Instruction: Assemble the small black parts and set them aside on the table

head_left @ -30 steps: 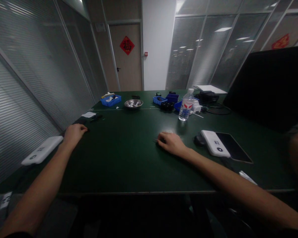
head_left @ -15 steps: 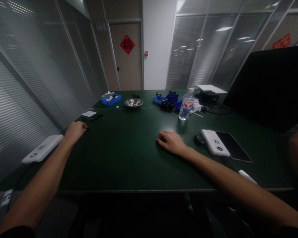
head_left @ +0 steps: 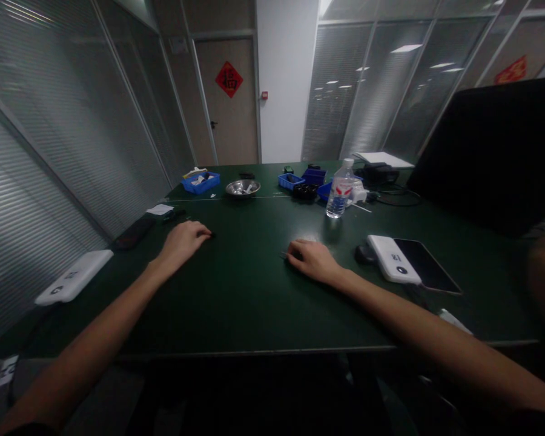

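While left hand (head_left: 184, 242) pinches a dark piece (head_left: 213, 235) and right hand (head_left: 312, 260) something thin (head_left: 282, 255), open table (head_left: 249, 290) spreads between

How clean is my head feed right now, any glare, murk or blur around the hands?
Head view: dim overall, pale sheen on the green table just beyond the right hand; light reflections in the glass partition; same view, dark piece at the left hand too blurred to identify; thin item at the right hand faint.
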`<state>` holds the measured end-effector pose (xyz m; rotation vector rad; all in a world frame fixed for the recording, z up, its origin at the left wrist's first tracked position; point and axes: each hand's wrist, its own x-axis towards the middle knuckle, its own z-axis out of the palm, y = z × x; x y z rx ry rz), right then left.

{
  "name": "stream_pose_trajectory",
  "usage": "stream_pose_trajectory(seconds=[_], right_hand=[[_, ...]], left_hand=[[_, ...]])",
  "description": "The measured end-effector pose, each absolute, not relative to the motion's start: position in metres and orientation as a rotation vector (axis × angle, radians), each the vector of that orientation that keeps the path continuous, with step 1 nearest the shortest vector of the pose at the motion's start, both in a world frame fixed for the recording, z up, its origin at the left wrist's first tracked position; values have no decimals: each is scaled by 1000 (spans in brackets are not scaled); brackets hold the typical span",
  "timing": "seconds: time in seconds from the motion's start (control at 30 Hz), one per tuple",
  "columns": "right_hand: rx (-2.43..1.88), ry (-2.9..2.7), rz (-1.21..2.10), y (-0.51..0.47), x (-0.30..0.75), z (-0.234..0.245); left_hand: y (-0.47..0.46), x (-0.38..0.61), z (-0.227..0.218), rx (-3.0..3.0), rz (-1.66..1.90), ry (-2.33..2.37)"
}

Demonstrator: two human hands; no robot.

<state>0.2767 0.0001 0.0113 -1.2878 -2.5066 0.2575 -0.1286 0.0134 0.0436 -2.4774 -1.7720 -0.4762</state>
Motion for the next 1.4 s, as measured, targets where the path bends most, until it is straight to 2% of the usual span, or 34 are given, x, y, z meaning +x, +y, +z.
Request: stream_pose_trajectory(seconds=[0.17, 0.3, 0.57, 1.2, 1.4], right_hand=[[-1308, -2508, 215, -1, 276, 11], [-1302, -2514, 189, -1, 276, 9], [-1165, -2521, 256, -3, 275, 8], [-1073, -2520, 284, -9, 269, 9], [-1007, -2435, 437, -12, 270, 11]], left_hand=[[-14, -17, 41, -2876, -478, -1245], [-23, 18, 23, -2943, -564, -1072], [-18, 13, 3, -3045, -1065, -1194], [-12, 12, 2, -3218, -1111, -1287], [-12, 11, 4, -3236, -1251, -1269]])
